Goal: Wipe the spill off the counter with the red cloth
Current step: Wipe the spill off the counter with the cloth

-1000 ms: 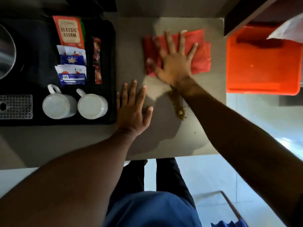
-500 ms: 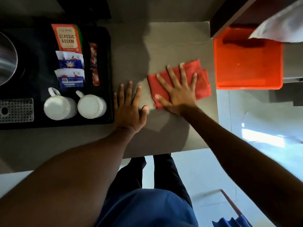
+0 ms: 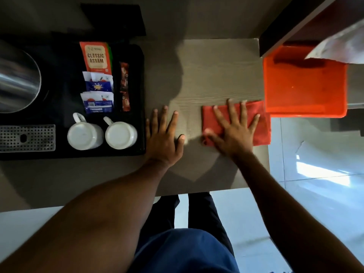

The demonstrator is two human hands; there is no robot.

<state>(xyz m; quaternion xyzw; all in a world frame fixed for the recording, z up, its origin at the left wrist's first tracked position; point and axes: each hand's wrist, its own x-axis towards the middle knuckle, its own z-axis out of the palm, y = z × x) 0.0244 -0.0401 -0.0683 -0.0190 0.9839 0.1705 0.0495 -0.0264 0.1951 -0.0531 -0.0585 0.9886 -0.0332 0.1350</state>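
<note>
The red cloth point(image 3: 263, 128) lies folded on the grey counter point(image 3: 216, 75), against its right edge. My right hand point(image 3: 234, 131) presses flat on the cloth with fingers spread, covering most of it. My left hand point(image 3: 163, 138) rests flat on the bare counter to the cloth's left, fingers apart, holding nothing. No brown spill shows on the counter; whatever lies under the cloth and hand is hidden.
A black tray point(image 3: 139, 95) on the left holds two white cups point(image 3: 84, 134) point(image 3: 120, 134), tea and sugar sachets point(image 3: 96, 58) and a steel kettle point(image 3: 15, 79). An orange bin point(image 3: 303, 83) stands past the counter's right edge. The counter's front edge is close below my hands.
My right hand dragged the red cloth from the far side toward me and rightward, over the brown spill, which no longer shows. My left hand stayed flat in place.
</note>
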